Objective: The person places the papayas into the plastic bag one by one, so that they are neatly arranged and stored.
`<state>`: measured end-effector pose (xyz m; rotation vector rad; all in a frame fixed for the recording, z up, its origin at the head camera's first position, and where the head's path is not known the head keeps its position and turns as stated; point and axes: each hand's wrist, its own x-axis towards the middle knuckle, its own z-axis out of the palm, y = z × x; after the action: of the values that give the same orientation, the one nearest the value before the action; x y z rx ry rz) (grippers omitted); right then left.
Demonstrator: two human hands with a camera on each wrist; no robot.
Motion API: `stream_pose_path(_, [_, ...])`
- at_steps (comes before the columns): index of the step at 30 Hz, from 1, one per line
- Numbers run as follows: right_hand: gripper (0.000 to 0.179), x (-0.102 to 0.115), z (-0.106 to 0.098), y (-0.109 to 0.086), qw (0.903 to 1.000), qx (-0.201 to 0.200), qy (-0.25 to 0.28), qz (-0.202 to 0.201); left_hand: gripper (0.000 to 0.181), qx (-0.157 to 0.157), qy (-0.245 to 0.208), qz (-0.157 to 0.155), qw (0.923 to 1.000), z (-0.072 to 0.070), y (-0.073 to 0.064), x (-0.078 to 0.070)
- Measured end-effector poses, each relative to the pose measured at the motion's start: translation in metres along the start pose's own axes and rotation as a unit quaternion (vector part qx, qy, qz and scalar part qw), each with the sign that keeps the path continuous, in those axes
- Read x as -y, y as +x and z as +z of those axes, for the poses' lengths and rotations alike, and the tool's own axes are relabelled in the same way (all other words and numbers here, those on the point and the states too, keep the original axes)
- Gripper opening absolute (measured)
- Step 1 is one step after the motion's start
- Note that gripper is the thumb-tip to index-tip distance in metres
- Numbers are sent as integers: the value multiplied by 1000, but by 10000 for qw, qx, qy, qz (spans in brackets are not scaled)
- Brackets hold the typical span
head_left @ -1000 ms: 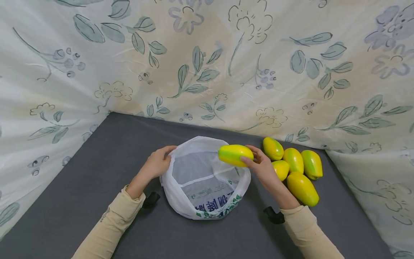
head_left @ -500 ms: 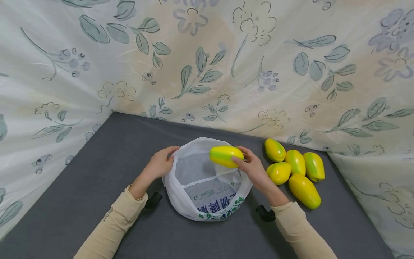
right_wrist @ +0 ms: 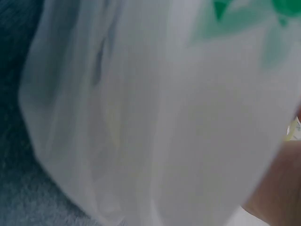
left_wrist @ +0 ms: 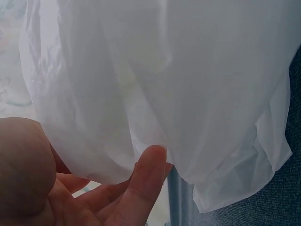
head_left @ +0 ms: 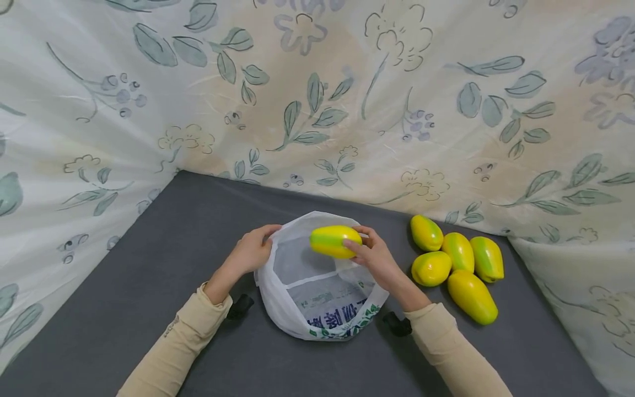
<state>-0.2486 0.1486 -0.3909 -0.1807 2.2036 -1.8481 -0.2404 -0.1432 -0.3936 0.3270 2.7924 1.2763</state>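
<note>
A white plastic bag (head_left: pixel 278 306) with green leaf print and dark lettering stands with its mouth spread, its rim folded outward. My left hand (head_left: pixel 250 251) pinches the bag's left rim; in the left wrist view the thumb (left_wrist: pixel 148 181) presses the film against the fingers. My right hand (head_left: pixel 379 259) grips a yellow-green papaya (head_left: pixel 333 241) by its right end, held sideways over the bag's mouth. The papaya is hardly visible in the right wrist view, where the bag's wall (right_wrist: pixel 188 132) fills most of the picture.
Several more papayas (head_left: pixel 430 268) lie in a cluster on the dark grey cloth (head_left: pixel 208 204), right of the bag. A floral curtain (head_left: pixel 307 110) hangs behind and along both sides. Black wrist devices (head_left: pixel 397 324) sit under the sleeves.
My right hand has carried the papaya leftward, from the bag's right rim to over its mouth. The left hand keeps its hold on the rim. The whole view has shifted slightly.
</note>
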Motion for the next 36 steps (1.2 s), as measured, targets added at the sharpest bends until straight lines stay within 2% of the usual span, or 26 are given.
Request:
stream_pose_path(15, [55, 2, 15, 20, 9996, 143, -8, 236, 40, 1, 35, -92, 10000, 6, 0, -5])
stream_pose_path(28, [57, 3, 33, 37, 9977, 45, -577, 360, 40, -11, -10, -110, 9999, 6, 1, -7])
stream_pose_path(36, [56, 1, 43, 40, 9972, 142, -572, 456, 41, 84, 12, -199, 9998, 9, 3, -6])
